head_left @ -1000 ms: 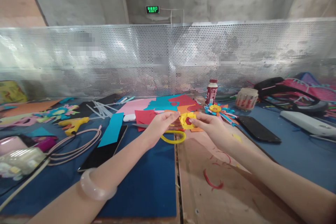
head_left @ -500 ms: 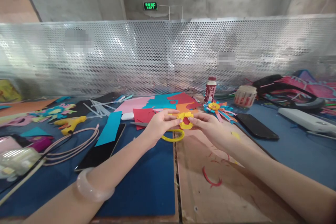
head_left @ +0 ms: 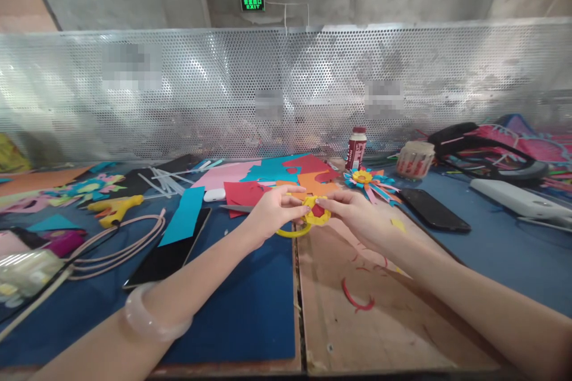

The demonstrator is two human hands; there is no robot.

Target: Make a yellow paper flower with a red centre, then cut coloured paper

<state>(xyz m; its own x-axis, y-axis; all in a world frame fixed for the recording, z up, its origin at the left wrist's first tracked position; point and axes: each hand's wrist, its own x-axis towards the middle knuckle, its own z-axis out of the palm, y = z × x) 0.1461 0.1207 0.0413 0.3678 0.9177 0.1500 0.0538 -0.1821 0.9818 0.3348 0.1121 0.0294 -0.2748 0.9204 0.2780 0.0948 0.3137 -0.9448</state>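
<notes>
Flower [head_left: 318, 211], roundish, faces the camera, pinched by left hand [head_left: 274, 212] and right hand [head_left: 358, 216].

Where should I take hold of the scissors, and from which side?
Probably the yellow handle loop, from the near side: its curve shows below the left hand, bowed toward the wearer, though partly hidden, while the blade points left.

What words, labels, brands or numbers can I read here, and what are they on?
"EXIT": on the green wall sign; the Chinese characters above it are blurred.
Bottle: white lettering on its dark red label, too small to read surely.
Jar: red marks, too blurred to tell whether they are letters.
</notes>
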